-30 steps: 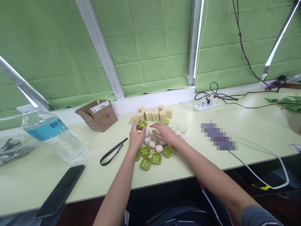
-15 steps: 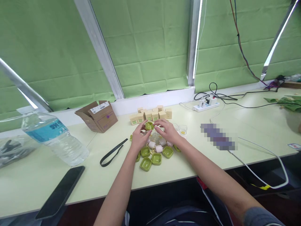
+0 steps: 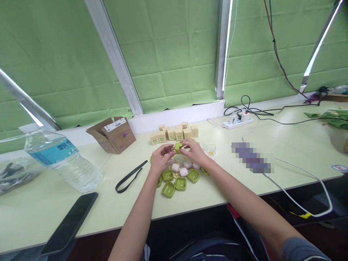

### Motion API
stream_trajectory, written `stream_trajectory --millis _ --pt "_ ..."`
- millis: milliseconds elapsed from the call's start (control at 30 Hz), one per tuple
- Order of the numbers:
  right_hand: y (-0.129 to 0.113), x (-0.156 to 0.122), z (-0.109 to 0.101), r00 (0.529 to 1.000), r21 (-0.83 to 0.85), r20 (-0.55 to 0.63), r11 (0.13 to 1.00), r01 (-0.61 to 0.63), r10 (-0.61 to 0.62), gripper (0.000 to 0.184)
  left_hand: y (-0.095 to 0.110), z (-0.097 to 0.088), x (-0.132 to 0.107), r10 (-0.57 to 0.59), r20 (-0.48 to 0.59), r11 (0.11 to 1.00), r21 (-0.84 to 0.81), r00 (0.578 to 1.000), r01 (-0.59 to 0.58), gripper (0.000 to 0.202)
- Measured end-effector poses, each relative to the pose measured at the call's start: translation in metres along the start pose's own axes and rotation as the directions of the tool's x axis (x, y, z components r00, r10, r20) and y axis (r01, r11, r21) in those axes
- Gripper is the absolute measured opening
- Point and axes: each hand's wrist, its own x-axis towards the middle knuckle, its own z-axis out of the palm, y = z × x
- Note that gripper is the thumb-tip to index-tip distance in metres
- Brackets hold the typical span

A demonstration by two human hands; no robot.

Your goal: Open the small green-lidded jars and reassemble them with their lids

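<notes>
Above the pile at mid-table, my right hand [image 3: 192, 149] grips a small green earbud-style case [image 3: 178, 147] between thumb and fingers. The case is turned on its side. Close beside it, my left hand [image 3: 161, 156] pinches what looks like a small yellow clip at the case's left edge; whether the clip is joined to the case I cannot tell. Below my hands lie several open green case halves [image 3: 181, 183], white rounded pieces [image 3: 183, 172] and a yellow clip [image 3: 176, 174]. Clear plastic cups [image 3: 211, 149] stand right of my right hand.
Several small cream boxes [image 3: 171, 134] stand behind the pile. An open cardboard box [image 3: 115, 139], a black strap [image 3: 127, 177], a phone [image 3: 70, 221] and a water bottle [image 3: 62, 159] are on the left. A power strip [image 3: 237, 122] and a white cable [image 3: 299, 208] lie right.
The green case has turned from showing its open hollow to lying on its side, and moved slightly right. My left fingers have shifted from the case to its left edge.
</notes>
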Motion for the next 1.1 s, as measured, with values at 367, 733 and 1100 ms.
stream_trajectory --millis 367,733,1100 --pt "0.0 0.003 -0.003 0.956 0.308 0.156 0.908 -0.285 0.247 0.028 0.0 -0.002 -0.001 -0.028 -0.086 0.999 0.025 0.996 0.03 0.031" --pt "0.009 0.001 -0.001 0.942 0.318 0.223 0.895 -0.312 0.249 0.027 0.001 0.0 -0.003 -0.045 -0.051 0.998 0.046 0.998 0.047 0.021" --pt "-0.003 0.004 -0.006 0.943 0.334 0.193 0.885 -0.324 0.273 0.031 0.0 -0.002 -0.002 0.182 -0.006 0.954 0.244 0.983 -0.175 0.027"
